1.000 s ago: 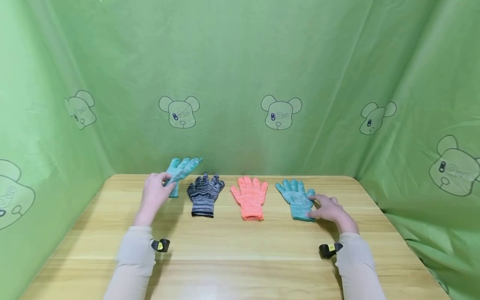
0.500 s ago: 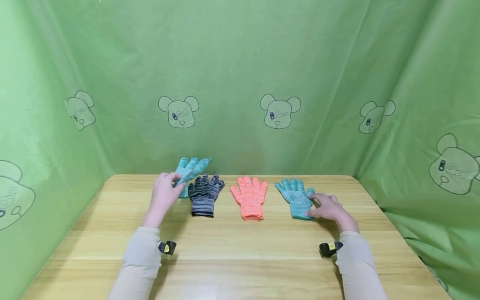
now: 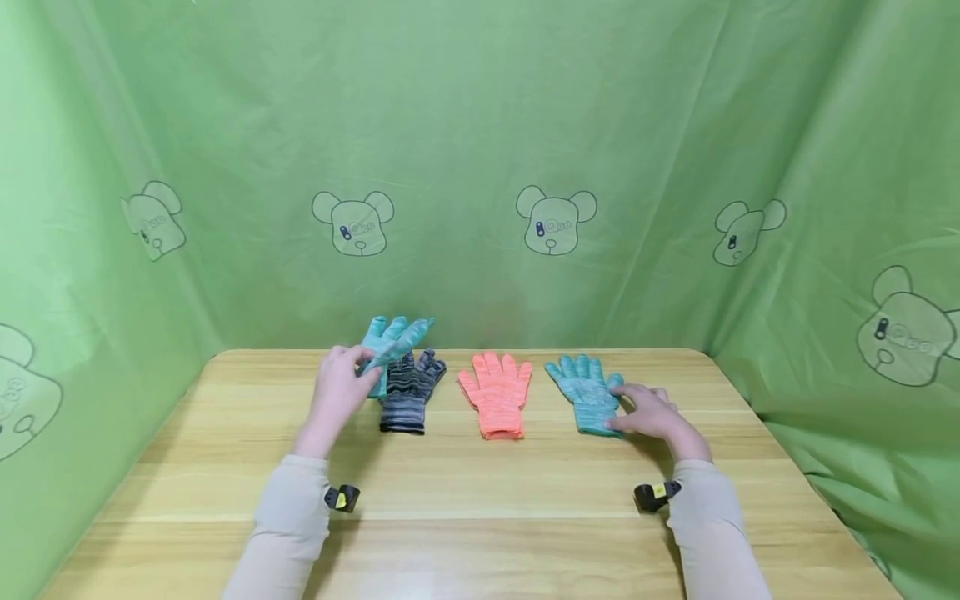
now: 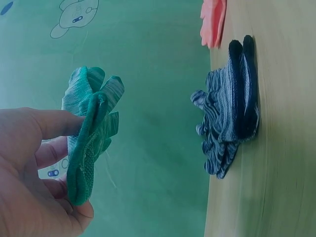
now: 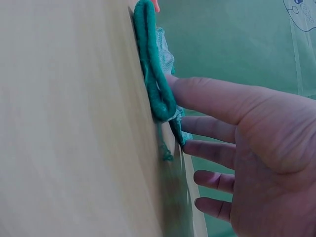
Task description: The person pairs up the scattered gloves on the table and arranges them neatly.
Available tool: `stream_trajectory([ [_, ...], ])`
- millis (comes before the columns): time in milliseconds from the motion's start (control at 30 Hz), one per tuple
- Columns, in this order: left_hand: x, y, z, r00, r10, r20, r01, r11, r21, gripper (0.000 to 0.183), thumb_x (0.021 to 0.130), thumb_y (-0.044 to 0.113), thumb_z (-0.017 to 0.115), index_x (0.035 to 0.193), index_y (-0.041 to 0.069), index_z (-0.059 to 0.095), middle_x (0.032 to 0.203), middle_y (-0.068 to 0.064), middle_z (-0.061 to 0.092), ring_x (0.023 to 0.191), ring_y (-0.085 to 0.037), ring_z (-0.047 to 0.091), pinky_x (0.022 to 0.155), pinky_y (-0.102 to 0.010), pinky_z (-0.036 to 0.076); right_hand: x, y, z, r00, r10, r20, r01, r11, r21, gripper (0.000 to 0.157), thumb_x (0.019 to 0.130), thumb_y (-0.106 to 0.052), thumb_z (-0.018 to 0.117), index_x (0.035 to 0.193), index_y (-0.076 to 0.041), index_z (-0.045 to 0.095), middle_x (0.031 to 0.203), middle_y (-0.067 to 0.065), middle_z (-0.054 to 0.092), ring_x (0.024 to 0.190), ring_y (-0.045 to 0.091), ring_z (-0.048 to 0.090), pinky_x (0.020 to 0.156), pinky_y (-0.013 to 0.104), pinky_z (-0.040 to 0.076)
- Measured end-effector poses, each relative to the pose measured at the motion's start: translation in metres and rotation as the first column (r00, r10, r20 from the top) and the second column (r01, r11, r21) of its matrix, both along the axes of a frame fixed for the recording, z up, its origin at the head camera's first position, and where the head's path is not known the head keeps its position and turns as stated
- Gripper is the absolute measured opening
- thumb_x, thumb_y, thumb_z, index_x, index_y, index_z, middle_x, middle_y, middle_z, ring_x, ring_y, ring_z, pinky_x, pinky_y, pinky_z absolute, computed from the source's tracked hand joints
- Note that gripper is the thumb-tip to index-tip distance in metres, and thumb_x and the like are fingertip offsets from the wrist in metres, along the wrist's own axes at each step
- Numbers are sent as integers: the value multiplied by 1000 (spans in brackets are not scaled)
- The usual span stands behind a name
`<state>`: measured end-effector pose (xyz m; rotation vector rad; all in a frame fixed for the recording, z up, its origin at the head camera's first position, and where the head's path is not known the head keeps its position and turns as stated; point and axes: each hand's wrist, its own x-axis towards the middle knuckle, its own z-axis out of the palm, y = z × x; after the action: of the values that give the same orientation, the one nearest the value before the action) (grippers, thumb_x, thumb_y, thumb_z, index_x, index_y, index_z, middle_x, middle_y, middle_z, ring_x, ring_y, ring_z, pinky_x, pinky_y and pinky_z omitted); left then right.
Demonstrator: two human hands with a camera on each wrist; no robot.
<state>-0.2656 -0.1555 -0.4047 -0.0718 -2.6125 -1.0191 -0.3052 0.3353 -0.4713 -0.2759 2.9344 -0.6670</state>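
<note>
My left hand (image 3: 342, 385) pinches a teal knit glove (image 4: 89, 128) between thumb and fingers, holding it raised off the table. In the head view that glove overlaps the left side of a black-and-grey striped glove (image 3: 405, 400), which lies on the table with its cuff toward me. At the right lies another teal glove (image 3: 588, 396). My right hand (image 3: 654, 412) touches its right edge, thumb by the cuff (image 5: 155, 74) and fingers fairly straight. Between the two lies a coral-orange glove (image 3: 498, 396), untouched by either hand.
A light wooden table (image 3: 480, 517) carries the gloves near its far edge. Green fabric (image 3: 450, 125) printed with bear heads stands behind and along both sides. Each wrist wears a small black camera (image 3: 343, 498). A loose thread (image 5: 165, 150) hangs from the right teal glove's cuff.
My left hand has moved right with the raised teal glove, which now partly covers the striped glove from the head view. My right hand stays at the other teal glove.
</note>
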Motion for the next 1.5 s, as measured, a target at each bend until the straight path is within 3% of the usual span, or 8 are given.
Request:
stream_trajectory([
  [700,-1,29,15,1000,-8,5,8,995,97,31,87,19,69,113,2,66,112,-19,58,107,-35,51,91,-50,44,-1,1,-2,1000,-4,3,4,1000,-2,77,84,-41,72,144,-2,42,151,30,31,126,51,25,96,66,28],
  [1067,-5,44,15,999,-40,-12,42,988,152,28,87,17,69,110,1,67,108,-19,58,99,-32,53,83,-45,47,0,0,0,1000,-1,1,1,1000,1,78,83,-42,73,143,-1,43,150,31,33,125,51,27,95,65,30],
  [1500,-9,61,16,998,-52,-24,56,983,174,28,86,17,72,109,2,68,109,-19,60,100,-32,56,86,-46,49,-2,0,0,1000,0,13,0,1000,-16,77,84,-40,72,144,-1,42,151,31,31,128,53,24,99,69,26],
])
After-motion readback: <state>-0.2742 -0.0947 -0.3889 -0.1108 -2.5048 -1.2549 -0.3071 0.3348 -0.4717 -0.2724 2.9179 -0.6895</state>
